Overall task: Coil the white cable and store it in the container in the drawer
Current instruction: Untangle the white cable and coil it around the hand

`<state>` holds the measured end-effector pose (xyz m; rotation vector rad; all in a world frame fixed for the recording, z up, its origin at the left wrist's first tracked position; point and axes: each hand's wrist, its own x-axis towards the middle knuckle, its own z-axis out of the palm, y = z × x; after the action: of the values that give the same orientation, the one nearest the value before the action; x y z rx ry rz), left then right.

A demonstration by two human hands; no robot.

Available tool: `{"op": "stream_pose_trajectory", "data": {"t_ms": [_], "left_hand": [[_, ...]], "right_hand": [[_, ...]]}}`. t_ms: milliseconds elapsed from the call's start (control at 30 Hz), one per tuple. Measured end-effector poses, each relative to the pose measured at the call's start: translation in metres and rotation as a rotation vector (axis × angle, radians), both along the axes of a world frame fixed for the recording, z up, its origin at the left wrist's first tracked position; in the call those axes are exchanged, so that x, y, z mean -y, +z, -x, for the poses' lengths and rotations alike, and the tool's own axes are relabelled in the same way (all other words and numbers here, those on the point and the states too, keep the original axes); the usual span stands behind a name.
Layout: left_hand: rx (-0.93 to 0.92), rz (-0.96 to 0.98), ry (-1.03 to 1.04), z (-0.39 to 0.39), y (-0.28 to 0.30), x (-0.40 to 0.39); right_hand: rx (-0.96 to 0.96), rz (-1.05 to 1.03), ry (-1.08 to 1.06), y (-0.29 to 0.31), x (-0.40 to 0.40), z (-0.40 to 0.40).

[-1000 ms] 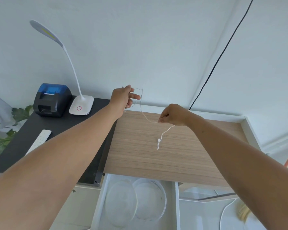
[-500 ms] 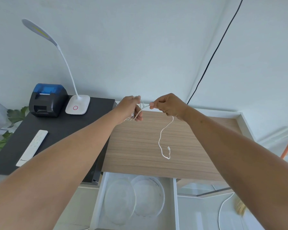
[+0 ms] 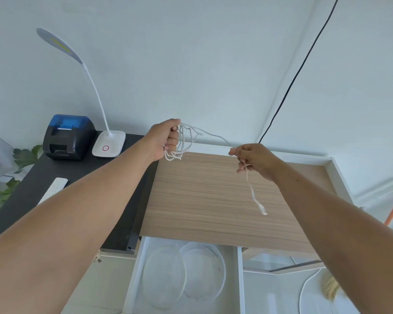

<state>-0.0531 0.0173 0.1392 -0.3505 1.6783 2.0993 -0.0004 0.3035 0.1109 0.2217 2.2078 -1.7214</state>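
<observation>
White cable (image 3: 216, 137): several loops are hanging bunched at the left hand; a strand is now running taut to the right hand, which half a second ago was almost touching the left.
Cable tail: hanging below the right fist over the wooden top (image 3: 204, 196), shorter than before.
Left hand (image 3: 166, 139): fingers are closing around the loops.
Right hand (image 3: 254, 158): fingertips are pinching the strand.
Container (image 3: 202, 273): clear, round, sitting in the open drawer (image 3: 136, 275) below, well apart from the cable.
</observation>
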Motion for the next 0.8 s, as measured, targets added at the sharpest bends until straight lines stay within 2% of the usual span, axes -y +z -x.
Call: {"op": "stream_pose_trajectory", "data": {"t_ms": [133, 300, 433, 533, 667, 800], "left_hand": [[0.015, -0.128, 0.137, 0.005, 0.001, 0.010], [0.031, -0.239, 0.290, 0.011, 0.001, 0.019], [0.016, -0.186, 0.353, 0.012, 0.000, 0.022], [-0.011, -0.103, 0.321, 0.011, 0.000, 0.015], [-0.073, -0.006, 0.176, 0.004, -0.002, -0.002], [-0.123, 0.028, 0.053, -0.002, -0.009, -0.018]], "right_hand": [[0.030, 0.032, -0.066, -0.014, -0.004, -0.008], [-0.035, -0.116, -0.155, -0.018, -0.007, -0.010], [-0.121, -0.247, -0.189, -0.017, -0.006, -0.010], [-0.162, -0.336, -0.103, -0.010, 0.005, -0.008], [-0.259, -0.524, 0.116, 0.000, 0.032, -0.003], [-0.199, -0.423, 0.250, 0.010, 0.050, 0.001]]}}
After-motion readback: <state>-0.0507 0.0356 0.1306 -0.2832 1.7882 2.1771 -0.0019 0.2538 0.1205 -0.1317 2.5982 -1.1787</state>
